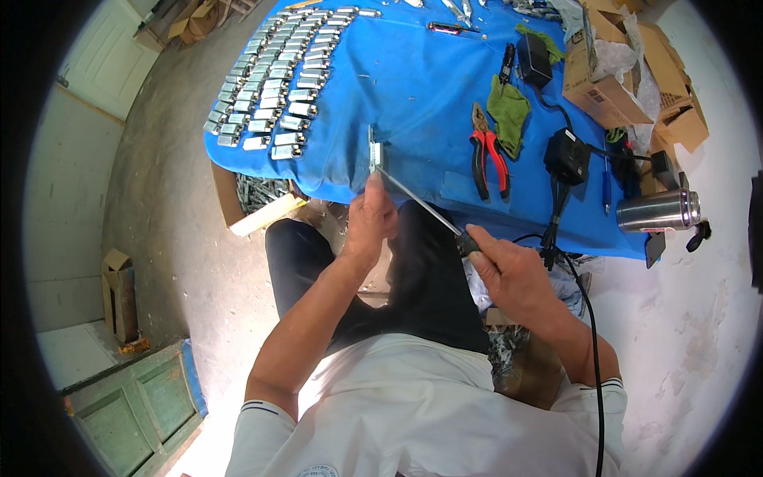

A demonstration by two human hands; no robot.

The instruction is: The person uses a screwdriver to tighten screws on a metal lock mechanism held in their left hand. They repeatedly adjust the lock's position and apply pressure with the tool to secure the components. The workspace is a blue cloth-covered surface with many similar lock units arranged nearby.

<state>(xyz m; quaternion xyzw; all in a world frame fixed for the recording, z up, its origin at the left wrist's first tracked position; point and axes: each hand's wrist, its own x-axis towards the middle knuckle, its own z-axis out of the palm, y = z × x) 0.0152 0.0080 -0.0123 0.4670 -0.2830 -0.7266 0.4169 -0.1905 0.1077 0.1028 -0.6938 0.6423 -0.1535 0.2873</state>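
At the table's front edge my left hand (369,219) is closed on a small silvery metal block (377,155). A thin narrow strip (370,133) stands up from that block's far end. My right hand (513,274), lower and to the right, is wrapped round the dark handle of a screwdriver (421,200). The long shaft slants up and left, and its tip meets the block close to my left fingertips. Whether the tip sits in a slot or hole is too small to tell.
Rows of similar metal blocks (274,83) cover the blue cloth (397,95) at the left. Red-handled pliers (489,155), a green rag (509,111), a black power adapter (567,157) and a steel flask (658,211) lie at the right. A black cable (592,334) hangs beside my right arm.
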